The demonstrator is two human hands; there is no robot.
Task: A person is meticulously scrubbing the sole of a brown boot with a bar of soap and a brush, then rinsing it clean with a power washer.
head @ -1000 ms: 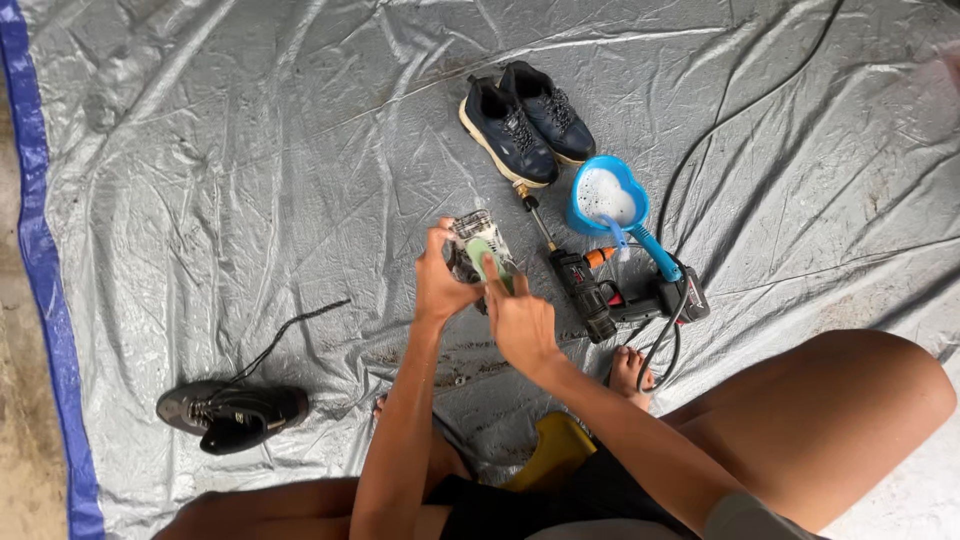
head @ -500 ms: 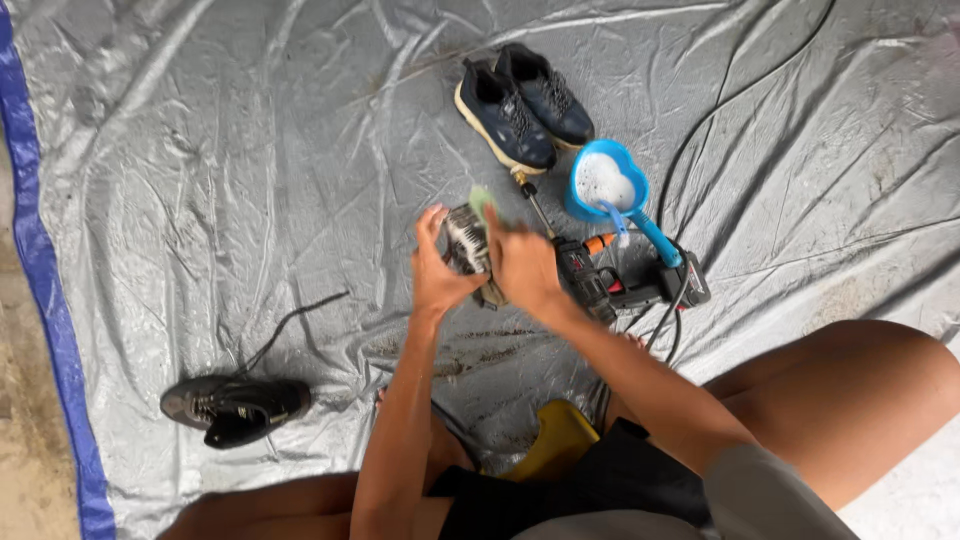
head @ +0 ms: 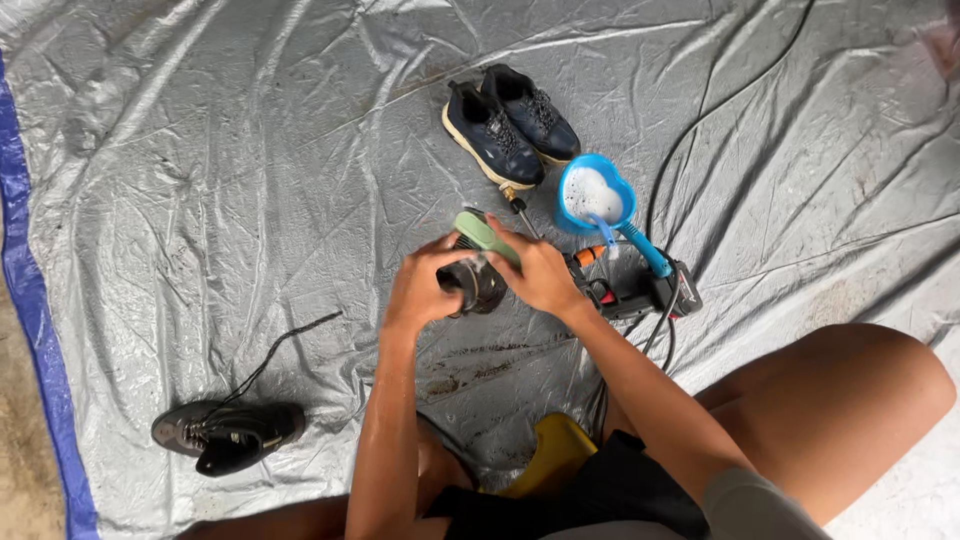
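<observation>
- Sitting in the middle of the view, just above the person's knees, is a dark shoe [head: 473, 283], held up off the grey tarpaulin [head: 250, 150] between both hands.
- The left hand [head: 425, 290] is curling closed around the shoe's left side, fingers wrapped onto it and gripping it.
- The right hand [head: 537, 275] is closing around a pale green scrubbing brush [head: 485, 236], which is pressing against the top of the shoe; the brush's far end is sticking out past the fingers.
- Just right of the hands, a black and orange power tool [head: 640, 290] is lying on the tarpaulin, with a dark cable [head: 720, 100] running away toward the upper right.
- A blue scoop [head: 598, 200] holding white foam is resting above the tool, its handle slanting down to the right.
- A pair of dark blue sneakers [head: 510, 125] is lying side by side beyond the scoop.
- A single black shoe [head: 228, 437] with a loose lace is lying well apart at the lower left.
- A yellow stool [head: 550, 450] is showing between the person's legs.
- A blue edge strip [head: 30, 300] is bordering the tarpaulin on the left.
</observation>
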